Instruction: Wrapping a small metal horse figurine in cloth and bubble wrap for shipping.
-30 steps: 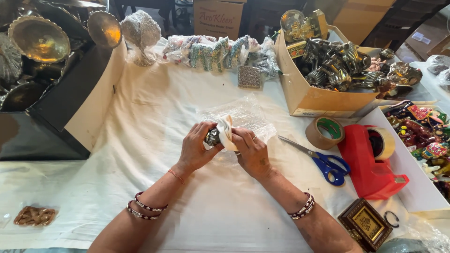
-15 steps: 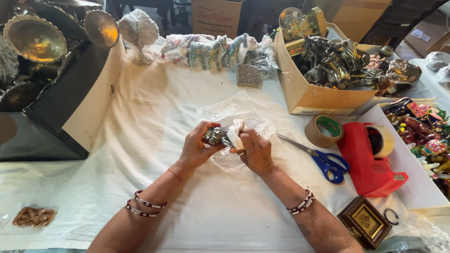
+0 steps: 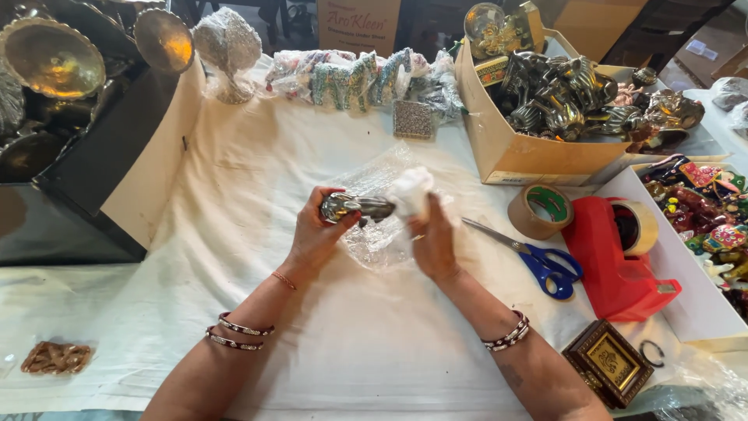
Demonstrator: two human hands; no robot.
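Note:
My left hand (image 3: 317,234) grips a small shiny metal figurine (image 3: 354,207) above the white cloth (image 3: 249,203). My right hand (image 3: 433,242) holds a wad of white cloth (image 3: 411,191) against the figurine's right end. A sheet of clear bubble wrap (image 3: 379,234) lies under both hands on the white cloth. Both wrists wear beaded bracelets.
Blue-handled scissors (image 3: 538,261), a tape roll (image 3: 539,212) and a red tape dispenser (image 3: 619,257) lie to the right. A cardboard box of metal figurines (image 3: 499,140) stands behind them. A small framed picture (image 3: 608,362) sits near right. Brass bowls (image 3: 51,58) are far left; wrapped items (image 3: 351,78) line the back.
The hands have risen slightly and spread apart. The figurine is now more exposed in my left hand, and the white wad has shifted to its right end.

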